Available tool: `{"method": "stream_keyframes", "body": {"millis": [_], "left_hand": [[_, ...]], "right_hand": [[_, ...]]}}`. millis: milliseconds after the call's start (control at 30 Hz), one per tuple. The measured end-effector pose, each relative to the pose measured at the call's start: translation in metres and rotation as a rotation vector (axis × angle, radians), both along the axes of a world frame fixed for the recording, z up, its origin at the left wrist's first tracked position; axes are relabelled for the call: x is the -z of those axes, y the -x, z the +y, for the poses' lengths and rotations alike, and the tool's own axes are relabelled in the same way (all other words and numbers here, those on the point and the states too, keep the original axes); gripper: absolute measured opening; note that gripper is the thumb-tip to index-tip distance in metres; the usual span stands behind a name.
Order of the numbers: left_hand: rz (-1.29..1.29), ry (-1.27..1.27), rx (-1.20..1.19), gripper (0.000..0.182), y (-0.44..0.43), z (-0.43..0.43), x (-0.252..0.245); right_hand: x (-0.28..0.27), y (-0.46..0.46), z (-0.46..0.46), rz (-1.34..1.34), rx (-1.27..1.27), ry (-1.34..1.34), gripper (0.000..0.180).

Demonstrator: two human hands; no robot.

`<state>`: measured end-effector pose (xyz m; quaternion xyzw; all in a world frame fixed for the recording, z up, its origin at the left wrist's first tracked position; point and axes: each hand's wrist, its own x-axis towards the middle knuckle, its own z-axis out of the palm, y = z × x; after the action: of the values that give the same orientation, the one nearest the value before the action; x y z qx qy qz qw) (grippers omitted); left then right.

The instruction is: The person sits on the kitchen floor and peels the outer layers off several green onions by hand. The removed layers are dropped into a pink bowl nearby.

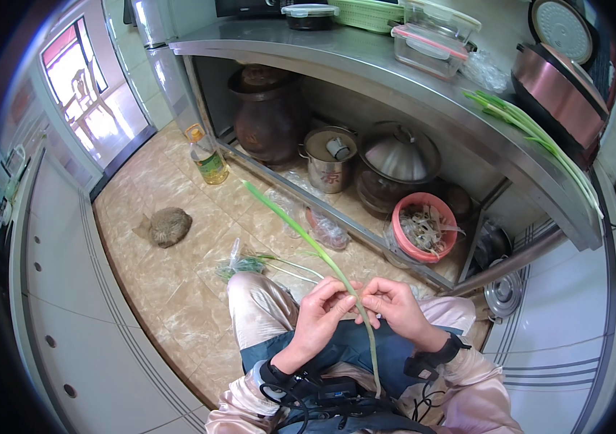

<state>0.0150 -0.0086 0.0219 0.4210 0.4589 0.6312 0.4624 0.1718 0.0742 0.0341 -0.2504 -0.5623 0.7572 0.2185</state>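
Observation:
A long green onion [308, 237] runs across my lap, its green tip pointing up and left over the floor and its lower end bending down to my waist. My left hand [325, 306] pinches the stalk near its middle between thumb and fingers. Just to the right, my right hand [392, 305] has its thumb and fingertips at the same stretch of stalk, close against the left fingers. Beyond my knee, more green onions [292, 271] lie on the floor beside a plastic bag of greens [240, 265], partly hidden by my leg.
A cat [167, 227] curls on the tiled floor, left. An oil bottle [209, 157] stands near the steel counter [351, 54]. Beneath it are a dark jar [267, 122], a steel pot [329, 171] and a pink bucket of peelings [424, 255]. Green onions [541, 133] lie on top.

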Motion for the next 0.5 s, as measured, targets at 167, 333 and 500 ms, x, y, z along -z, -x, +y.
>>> {"method": "stream_keyframes", "body": {"millis": [167, 333, 500], "left_hand": [[-0.192, 0.024, 0.0, 0.019, 0.0009, -0.0022, 0.0039], [-0.262, -0.023, -0.016, 0.02, 0.0047, -0.0025, 0.0075], [-0.335, -0.03, -0.051, 0.022, 0.0075, -0.001, 0.0084]], "right_hand": [[0.0046, -0.0002, 0.001, 0.042, 0.078, 0.006, 0.011], [0.0068, -0.0002, 0.0028, 0.073, 0.133, -0.058, 0.01], [-0.0006, -0.0018, 0.0034, 0.059, 0.16, -0.08, 0.01]]}}
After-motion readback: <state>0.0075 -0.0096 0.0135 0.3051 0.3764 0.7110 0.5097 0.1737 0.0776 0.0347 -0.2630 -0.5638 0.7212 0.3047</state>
